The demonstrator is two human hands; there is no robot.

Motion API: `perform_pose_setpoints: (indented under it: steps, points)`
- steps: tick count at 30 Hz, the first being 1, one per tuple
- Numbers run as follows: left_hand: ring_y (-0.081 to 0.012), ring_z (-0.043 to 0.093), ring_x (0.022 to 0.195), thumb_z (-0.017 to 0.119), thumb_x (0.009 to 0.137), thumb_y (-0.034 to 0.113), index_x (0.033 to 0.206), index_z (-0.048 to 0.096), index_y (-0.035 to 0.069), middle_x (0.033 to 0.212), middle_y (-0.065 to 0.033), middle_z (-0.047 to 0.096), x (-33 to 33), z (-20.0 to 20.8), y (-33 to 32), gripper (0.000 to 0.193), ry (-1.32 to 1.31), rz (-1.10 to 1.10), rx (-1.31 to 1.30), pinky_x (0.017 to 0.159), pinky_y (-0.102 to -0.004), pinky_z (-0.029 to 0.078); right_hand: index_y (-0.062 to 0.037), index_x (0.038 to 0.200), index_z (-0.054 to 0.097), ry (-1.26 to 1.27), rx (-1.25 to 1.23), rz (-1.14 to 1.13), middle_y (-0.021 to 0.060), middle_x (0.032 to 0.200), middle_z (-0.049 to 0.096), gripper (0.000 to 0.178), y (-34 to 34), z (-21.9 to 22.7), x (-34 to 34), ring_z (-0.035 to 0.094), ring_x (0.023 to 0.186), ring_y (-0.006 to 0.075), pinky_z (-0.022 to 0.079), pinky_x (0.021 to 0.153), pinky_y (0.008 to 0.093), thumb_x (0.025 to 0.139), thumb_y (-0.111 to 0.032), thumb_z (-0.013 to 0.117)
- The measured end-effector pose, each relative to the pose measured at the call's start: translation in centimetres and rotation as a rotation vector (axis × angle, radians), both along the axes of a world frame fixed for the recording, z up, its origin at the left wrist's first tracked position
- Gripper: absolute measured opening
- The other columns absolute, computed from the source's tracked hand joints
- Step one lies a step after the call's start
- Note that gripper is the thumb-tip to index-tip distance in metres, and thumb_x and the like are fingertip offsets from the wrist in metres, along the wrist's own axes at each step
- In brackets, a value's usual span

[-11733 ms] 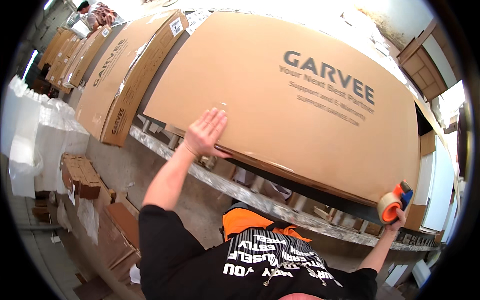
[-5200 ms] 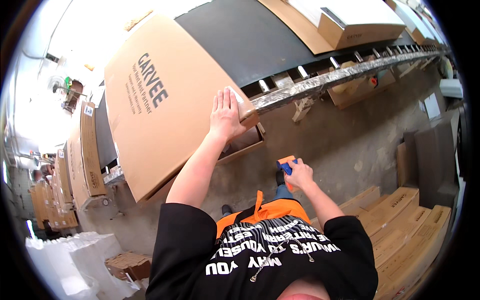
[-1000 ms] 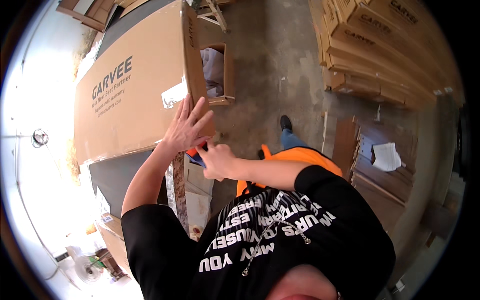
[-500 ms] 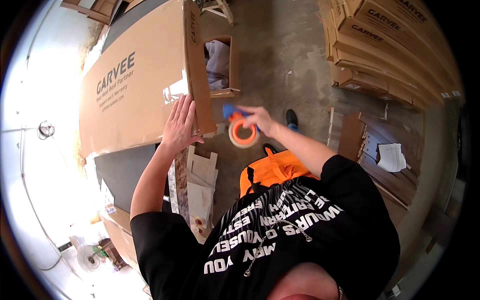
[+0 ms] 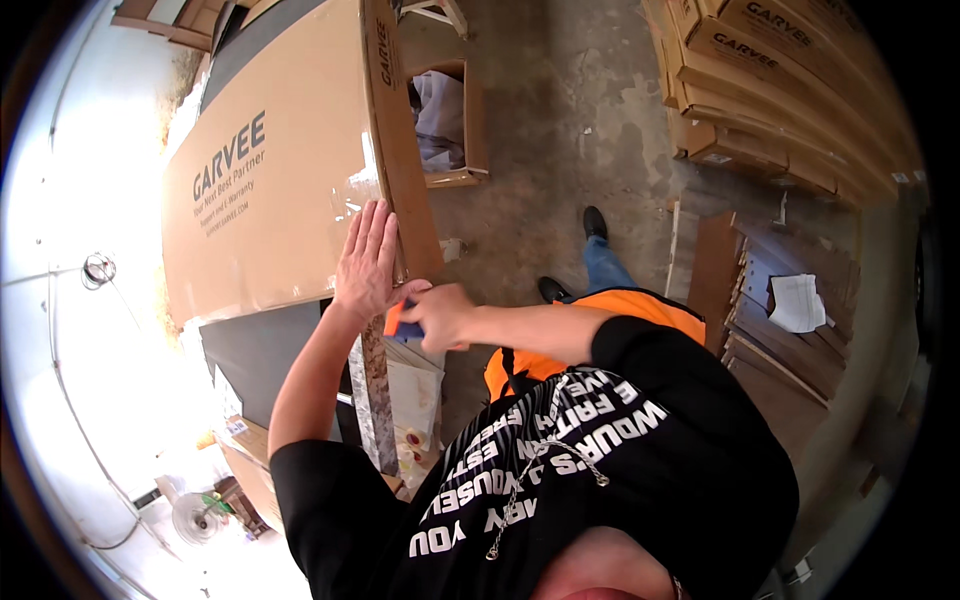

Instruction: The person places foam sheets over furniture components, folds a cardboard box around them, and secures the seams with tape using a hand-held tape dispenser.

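Observation:
A large brown cardboard box (image 5: 285, 190) lies on a dark surface at the left, with shiny clear tape (image 5: 357, 190) along its near right edge. My left hand (image 5: 367, 262) rests flat on the box at its near right corner, fingers stretched out. Just below that corner, my right hand (image 5: 445, 315) is closed around a blue and orange tape dispenser (image 5: 398, 322). The dispenser is close to the left thumb and the box's near edge. My right hand hides most of it, and the tape roll does not show clearly.
An open carton (image 5: 472, 130) with pale plastic wrap stands beyond the box. Stacked flat cartons (image 5: 790, 90) fill the far right. Below them lie brown boards (image 5: 770, 350) with a white paper (image 5: 797, 303) on top. White panels (image 5: 412, 385) lean below the work surface.
My right hand has swung left and down with the tape dispenser, from the open space beside the box to its near corner. The left hand stays flat on the box.

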State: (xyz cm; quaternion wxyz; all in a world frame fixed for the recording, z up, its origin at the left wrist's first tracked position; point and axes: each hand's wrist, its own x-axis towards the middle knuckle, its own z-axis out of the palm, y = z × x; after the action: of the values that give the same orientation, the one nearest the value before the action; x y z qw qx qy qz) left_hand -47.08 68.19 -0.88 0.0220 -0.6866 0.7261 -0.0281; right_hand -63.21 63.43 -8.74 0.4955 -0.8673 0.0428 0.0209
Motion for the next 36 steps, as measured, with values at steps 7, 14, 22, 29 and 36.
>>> perform_pose_setpoints:
  steps: [7,14,22,29,36]
  points:
    - [-0.0403,0.023,0.145,0.085,0.061,0.040,0.148,0.035,0.011,0.154,-0.0236,0.026,-0.5,-0.6,2.0,0.104,0.082,0.063,0.050,0.120,-0.0507,0.019,-0.0246,0.111,0.069,-0.131,-0.175,0.601,0.0078,0.110,0.062,0.050,-1.0,0.5,0.4,0.065,0.097,0.0308,0.053,0.081,0.0459,0.061,-0.027,0.068]
    - [-0.0423,0.016,0.146,0.071,0.068,0.065,0.149,0.034,0.012,0.157,-0.0254,0.020,-1.1,1.4,0.9,0.104,0.098,0.095,0.209,0.120,-0.0511,0.013,-0.0029,0.119,0.066,-0.176,0.107,-0.300,0.0117,0.119,0.065,0.059,-22.2,-2.7,-11.1,0.065,0.105,0.0250,0.051,0.092,0.0319,0.061,-0.014,0.070]
    - [-0.0487,0.003,0.146,0.052,0.078,0.078,0.151,0.017,-0.005,0.158,-0.0294,0.010,5.9,-0.6,-12.2,0.116,0.147,0.385,0.090,0.119,-0.0524,0.007,0.0080,0.134,0.052,-0.039,0.669,-0.892,0.0129,0.113,0.066,0.075,-35.3,-4.1,-9.0,0.063,0.100,0.0167,0.048,0.094,0.0279,0.060,0.000,0.068]
    - [-0.0373,0.016,0.147,0.078,0.075,0.050,0.153,0.008,-0.003,0.158,-0.0285,0.008,27.4,-1.7,-29.1,0.117,0.847,0.955,-0.362,0.116,-0.0426,0.026,0.0049,0.125,0.059,-0.185,0.369,-0.557,0.0148,0.123,0.063,0.063,-43.3,-8.9,5.0,0.063,0.108,0.0219,0.046,0.096,0.0283,0.064,-0.005,0.068]
    - [-0.0407,0.018,0.146,0.066,0.072,0.073,0.150,0.016,-0.007,0.156,-0.0292,0.017,20.0,0.3,-33.6,0.122,0.154,0.714,0.137,0.120,-0.0484,0.013,0.0051,0.125,0.058,-0.063,0.498,-0.376,0.0167,0.121,0.063,0.064,-53.4,-6.9,14.8,0.063,0.110,0.0246,0.045,0.097,0.0278,0.063,-0.007,0.067]
